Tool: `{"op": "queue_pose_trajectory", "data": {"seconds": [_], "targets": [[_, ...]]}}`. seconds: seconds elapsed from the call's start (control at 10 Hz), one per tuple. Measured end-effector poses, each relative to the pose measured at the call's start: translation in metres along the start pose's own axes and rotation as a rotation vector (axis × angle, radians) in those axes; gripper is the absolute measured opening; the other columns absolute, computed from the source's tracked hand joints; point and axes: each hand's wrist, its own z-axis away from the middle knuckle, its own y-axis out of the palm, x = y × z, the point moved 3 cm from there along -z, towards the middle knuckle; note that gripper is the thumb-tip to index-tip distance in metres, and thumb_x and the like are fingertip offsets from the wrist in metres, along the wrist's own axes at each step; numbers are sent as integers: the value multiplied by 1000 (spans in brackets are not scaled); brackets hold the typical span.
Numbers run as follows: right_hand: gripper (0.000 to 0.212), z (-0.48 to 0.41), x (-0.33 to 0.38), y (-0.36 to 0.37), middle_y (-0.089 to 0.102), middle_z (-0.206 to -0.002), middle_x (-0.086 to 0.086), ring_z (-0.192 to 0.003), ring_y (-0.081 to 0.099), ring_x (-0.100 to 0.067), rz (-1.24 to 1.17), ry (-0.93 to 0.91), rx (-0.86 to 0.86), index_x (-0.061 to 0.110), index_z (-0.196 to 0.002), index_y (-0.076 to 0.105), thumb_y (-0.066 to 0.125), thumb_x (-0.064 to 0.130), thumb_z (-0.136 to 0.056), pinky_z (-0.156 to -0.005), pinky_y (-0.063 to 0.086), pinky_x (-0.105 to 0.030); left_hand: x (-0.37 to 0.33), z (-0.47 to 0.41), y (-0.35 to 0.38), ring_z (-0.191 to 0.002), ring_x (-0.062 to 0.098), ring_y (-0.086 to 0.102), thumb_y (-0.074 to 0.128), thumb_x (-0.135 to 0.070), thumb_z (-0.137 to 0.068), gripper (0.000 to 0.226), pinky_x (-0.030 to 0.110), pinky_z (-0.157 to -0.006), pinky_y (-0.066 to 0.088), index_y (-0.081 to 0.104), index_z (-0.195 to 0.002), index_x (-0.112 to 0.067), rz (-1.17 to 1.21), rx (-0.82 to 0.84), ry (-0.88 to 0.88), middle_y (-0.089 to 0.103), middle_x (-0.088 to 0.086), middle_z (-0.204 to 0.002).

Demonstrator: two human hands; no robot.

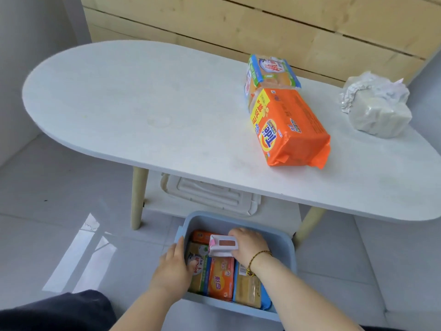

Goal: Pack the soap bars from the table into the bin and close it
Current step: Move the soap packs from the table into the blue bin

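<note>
A blue bin (290,249) stands open on the floor in front of the table, with several wrapped soap bars (220,278) standing side by side in it. My right hand (249,246) is shut on a white and pink soap pack (223,244), held over the bars inside the bin. My left hand (173,271) reaches in at the bin's left wall and rests against the leftmost bar (199,259). On the white table (133,96) lie an orange soap pack (291,130), a green and blue soap pack (269,72) and a clear-wrapped pale soap bundle (377,106).
A white bin lid (207,194) lies on the shelf under the tabletop, behind the bin. Wooden table legs (138,199) stand left and right of the bin. A wooden panel wall (286,25) is behind the table. The floor (59,187) is grey tile.
</note>
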Motion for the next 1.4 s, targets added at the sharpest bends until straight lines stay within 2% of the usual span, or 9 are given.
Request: {"op": "queue_pose_trajectory", "data": {"seconds": [0.3, 0.4, 0.5, 0.6, 0.7, 0.8, 0.9, 1.1, 1.4], "targets": [[37, -21, 30, 29, 44, -125, -3, -118, 37, -21, -19, 10, -180, 21, -126, 47, 49, 21, -90, -101, 29, -29, 11, -8, 17, -144, 19, -5, 33, -43, -93, 75, 33, -117, 9, -18, -141, -16, -169, 34, 15, -15, 4, -155], [43, -20, 37, 23, 66, -89, 1, -84, 63, -16, -5, 36, -346, 24, -92, 71, 86, 25, -52, -76, 52, -20, 12, -10, 18, -144, 18, -5, 34, -44, -93, 77, 32, -117, 10, -20, -140, -16, -194, 32, 20, -17, 3, -155], [50, -20, 37, 29, 67, -63, 7, -59, 65, -11, 58, 26, -367, 26, -65, 73, 91, 25, -19, -59, 55, -18, 12, -11, 18, -144, 18, -4, 34, -45, -92, 78, 32, -117, 11, -21, -140, -16, -227, 39, 26, -19, 3, -154], [58, -18, 35, 38, 72, -72, 7, -67, 70, -13, 105, -6, -374, 21, -72, 75, 90, 19, -16, -67, 58, -25, 13, -10, 18, -144, 18, -4, 33, -45, -92, 78, 31, -117, 9, -22, -139, -16, -259, 36, 39, -20, 4, -154], [75, -11, 36, 45, 73, -100, -5, -96, 69, -21, 85, 13, -315, 12, -100, 72, 88, 10, -27, -110, 21, -22, 14, -11, 19, -144, 20, -5, 32, -43, -93, 77, 33, -117, 7, -24, -139, -16, -246, 50, 32, -21, 5, -154], [91, -6, 36, 53, 26, -153, -14, -144, 2, -32, 117, 1, -158, 15, -143, 16, 67, 2, -69, -98, -37, -24, 13, -10, 19, -144, 22, -6, 30, -43, -94, 76, 35, -117, 6, -26, -138, -15, -254, 65, 36, -22, 7, -153], [77, -7, 34, 64, -24, -153, -3, -123, -39, -18, 164, -40, -15, 22, -128, -31, 35, 4, -91, -68, -53, -24, 14, -9, 19, -144, 22, -7, 28, -43, -94, 75, 35, -117, 6, -26, -137, -15, -280, 63, 41, -22, 7, -153], [73, -2, 36, 55, -25, -153, -5, -139, -27, -23, 156, -24, -16, 13, -139, -25, 30, 5, -92, -97, -37, -35, 12, -6, 14, -144, 19, -6, 27, -43, -95, 70, 37, -118, 6, -21, -140, -17, -299, 26, 54, -16, 5, -155], [76, 37, 39, -13, -20, -155, -1, -141, -22, -15, -27, -117, -166, 17, -146, -12, 33, -7, -88, -105, -22, -26, -36, 29, -19, -144, 14, -4, 28, -28, -96, 57, 29, -117, -1, -5, -143, -21, -160, -333, 331, -6, 0, -156]]}}
